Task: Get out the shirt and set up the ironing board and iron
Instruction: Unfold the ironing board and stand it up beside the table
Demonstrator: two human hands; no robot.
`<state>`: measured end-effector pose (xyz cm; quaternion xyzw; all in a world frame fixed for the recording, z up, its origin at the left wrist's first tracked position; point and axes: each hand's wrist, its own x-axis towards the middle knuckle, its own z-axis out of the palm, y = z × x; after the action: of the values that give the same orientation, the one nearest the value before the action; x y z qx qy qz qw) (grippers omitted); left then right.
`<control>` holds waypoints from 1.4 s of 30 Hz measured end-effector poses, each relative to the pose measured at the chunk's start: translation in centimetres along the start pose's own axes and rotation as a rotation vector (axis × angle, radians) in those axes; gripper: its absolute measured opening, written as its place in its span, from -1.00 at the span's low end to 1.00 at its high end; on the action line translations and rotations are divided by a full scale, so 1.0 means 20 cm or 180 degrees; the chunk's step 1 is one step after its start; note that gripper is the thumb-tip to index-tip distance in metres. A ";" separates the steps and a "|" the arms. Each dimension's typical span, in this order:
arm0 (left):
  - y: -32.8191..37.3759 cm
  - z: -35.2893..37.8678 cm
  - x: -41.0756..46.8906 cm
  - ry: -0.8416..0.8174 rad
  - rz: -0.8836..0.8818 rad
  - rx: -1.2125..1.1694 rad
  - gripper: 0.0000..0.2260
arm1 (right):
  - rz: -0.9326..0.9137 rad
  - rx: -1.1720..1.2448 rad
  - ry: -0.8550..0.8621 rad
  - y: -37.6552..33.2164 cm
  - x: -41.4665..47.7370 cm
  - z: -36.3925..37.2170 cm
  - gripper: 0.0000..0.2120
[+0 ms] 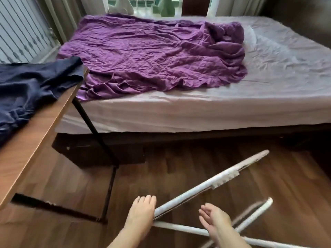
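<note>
**Hands at the tilted ironing board**

Reaching down near the bottom edge of the view, the left hand (141,210) lies flat with fingers straight and together, its inner edge against the near end of the board (206,185). It is not closed around anything; whether it presses on the board or only touches it cannot be told. The right hand (215,219) is spread loosely, palm turned toward the left, fingers slightly curled and apart, holding nothing. It sits above the white legs (180,226) of the board, just right of the board's near end; whether it touches the frame cannot be told.

The board runs up and away to the right from between the hands, tilted on edge over the floor (179,167), its far tip blurred. A second white tube loop (258,210) of the frame shows right of the right hand, also blurred.

Left of the left hand stands a wooden table (41,122) on a black metal leg (93,126). On its top, well up and left of the hands, lies the dark blue shirt (32,81), crumpled, one corner hanging at the table's far end.

Beyond the hands is a bed (268,86) with a pale lilac sheet, and a rumpled purple blanket (152,54) covers its left half. Curtains (59,15) and a window are behind the bed.
</note>
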<state>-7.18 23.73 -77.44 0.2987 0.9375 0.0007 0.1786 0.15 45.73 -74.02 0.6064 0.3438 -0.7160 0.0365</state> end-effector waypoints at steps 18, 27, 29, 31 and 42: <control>-0.09 0.50 0.33 -0.0388 0.0303 -0.0295 -0.55 | -0.0258 -0.0471 -0.0180 0.27 0.80 0.37 -0.39; -0.07 0.49 0.33 -0.0216 0.0458 -0.0280 -0.76 | -0.0383 -0.0856 -0.0083 0.24 0.76 0.41 -0.56; -0.04 0.50 0.31 -0.0167 0.0428 -0.0248 -0.77 | -0.0403 -0.0856 -0.0092 0.25 0.75 0.40 -0.55; -0.03 0.51 0.28 -0.0069 0.0403 -0.0130 -0.76 | -0.0443 -0.0872 -0.0102 0.27 0.74 0.39 -0.52; 0.00 0.40 0.23 0.0405 0.0575 0.0285 -0.76 | -0.0720 -0.0519 -0.0202 0.24 0.62 0.33 -0.46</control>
<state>-7.94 25.43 -86.48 0.3890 0.9153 -0.0062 0.1044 -6.49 43.02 -87.03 0.5358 0.4656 -0.7041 0.0156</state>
